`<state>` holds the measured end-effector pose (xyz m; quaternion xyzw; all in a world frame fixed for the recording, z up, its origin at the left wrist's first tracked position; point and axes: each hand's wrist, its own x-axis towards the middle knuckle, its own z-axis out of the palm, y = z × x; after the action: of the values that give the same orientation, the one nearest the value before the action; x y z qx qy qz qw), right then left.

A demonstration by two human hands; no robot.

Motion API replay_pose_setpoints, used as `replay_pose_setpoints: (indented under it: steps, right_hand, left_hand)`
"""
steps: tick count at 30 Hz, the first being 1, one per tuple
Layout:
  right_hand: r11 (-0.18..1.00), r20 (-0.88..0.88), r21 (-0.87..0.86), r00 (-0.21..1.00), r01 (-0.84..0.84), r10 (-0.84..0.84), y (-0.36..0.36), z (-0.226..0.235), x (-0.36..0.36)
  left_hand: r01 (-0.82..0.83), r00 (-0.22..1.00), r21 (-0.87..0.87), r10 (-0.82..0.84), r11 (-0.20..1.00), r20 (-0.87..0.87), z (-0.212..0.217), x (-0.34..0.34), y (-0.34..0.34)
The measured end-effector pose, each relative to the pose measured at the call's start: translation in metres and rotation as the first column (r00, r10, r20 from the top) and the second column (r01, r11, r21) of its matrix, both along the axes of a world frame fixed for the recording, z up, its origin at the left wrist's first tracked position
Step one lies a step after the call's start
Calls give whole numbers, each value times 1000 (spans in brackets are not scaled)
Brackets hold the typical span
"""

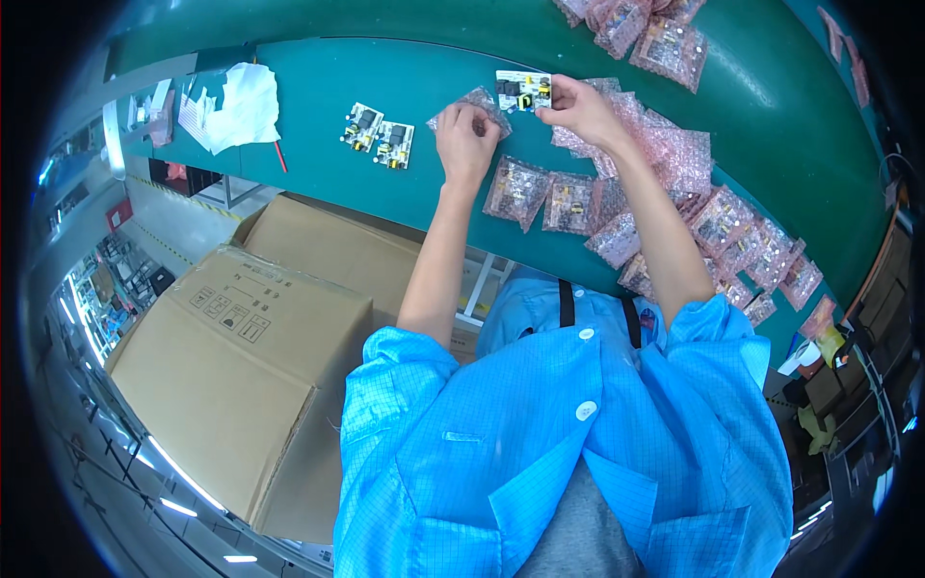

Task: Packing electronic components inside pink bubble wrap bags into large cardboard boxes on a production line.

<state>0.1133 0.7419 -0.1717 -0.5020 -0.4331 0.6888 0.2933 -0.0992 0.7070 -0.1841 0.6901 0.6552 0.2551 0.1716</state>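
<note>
A bright blue, finely checked work coat [462, 405] fills the near side; beyond it, two bare hands work at a green desk [318, 72].
The right hand [583, 114] has its grip closed on the right edge of a pale rectangular circuit board with black and yellow parts [523, 89], at the far side of the desk; the left hand [468, 144], just left of it, touches a pink translucent bubble-wrap bag [479, 96], its grip curled, though whether it pinches the film I cannot tell. Farther left lie two similar loose boards [394, 144]; nearer, right of the left wrist, two filled pink bubble bags [570, 202] sit side by side, with a heap of pink bubble-wrap bags [682, 159] to their right.
</note>
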Motion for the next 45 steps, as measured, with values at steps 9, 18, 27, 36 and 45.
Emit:
replay_pose_setpoints:
  steps: [9, 18, 27, 36, 45]
  right_hand:
    - [989, 197, 28, 970, -148, 139, 3, 10, 4]
    - [960, 171, -16, 945, -281, 279, 11, 24, 14]
    - [965, 249, 61, 940, -255, 233, -5, 43, 18]
    - [988, 315, 141, 949, -59, 12, -33, 67, 14]
    - [985, 211, 161, 977, -58, 23, -47, 67, 27]
  left_hand:
    - [-47, 985, 141, 23, 989, 171, -1, -2, -14]
    - [-10, 963, 167, -35, 986, 267, 10, -2, -19]
    - [-46, 952, 181, -12, 982, 306, 21, 3, -25]
    - [-85, 933, 144, 27, 986, 360, 29, 11, -48]
    - [-27, 952, 169, -26, 985, 304, 35, 16, -49]
